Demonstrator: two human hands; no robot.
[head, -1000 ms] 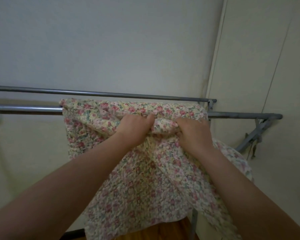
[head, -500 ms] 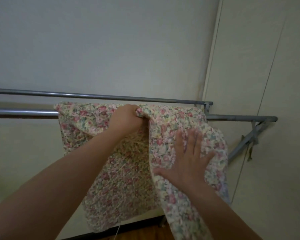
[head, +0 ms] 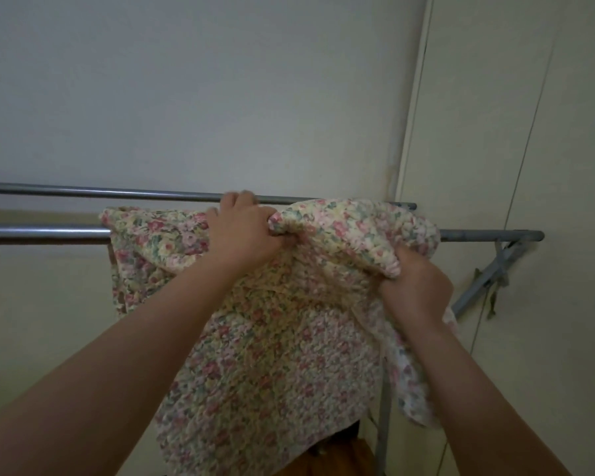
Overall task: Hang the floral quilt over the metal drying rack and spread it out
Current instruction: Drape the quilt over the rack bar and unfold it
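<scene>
Two hands are clenched on the floral quilt [head: 272, 338], bunched over the drying rack [head: 42, 231]: left hand [head: 244, 235] at the rail, right hand [head: 416, 290] lower; free rail runs leftward.

Dim room: pale plain wall [head: 220, 97], cream panelled wall [head: 529, 132] right, brown floor [head: 340, 458].

Two forearms bare to frame edge, no sleeves; left hand [head: 244, 231], right hand [head: 416, 286] ungloved.
</scene>
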